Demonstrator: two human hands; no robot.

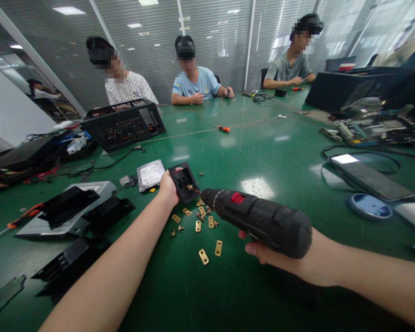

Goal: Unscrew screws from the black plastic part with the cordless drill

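Note:
My left hand [170, 186] is closed around a small black box-like plastic part [184, 179], its open side tilted toward me. With my right hand [280, 256] I grip a black cordless drill [256, 216] that has a red switch on top. The drill's bit reaches into the black part, at a brass-coloured screw [190, 187]; whether it is seated on the screw I cannot tell. Below the part lie several brass plates [218, 248] with two holes each, among loose screws [180, 228]. A hard drive [150, 175] rests just left of my left hand.
At left lie black brackets [107, 214], a grey metal case [65, 226] and an orange screwdriver [26, 216]. A computer case [124, 124] stands behind them. Another orange screwdriver [224, 129] lies mid-table. Circuit boards [383, 124] and a phone-like slab [373, 175] are at right. Several people sit across.

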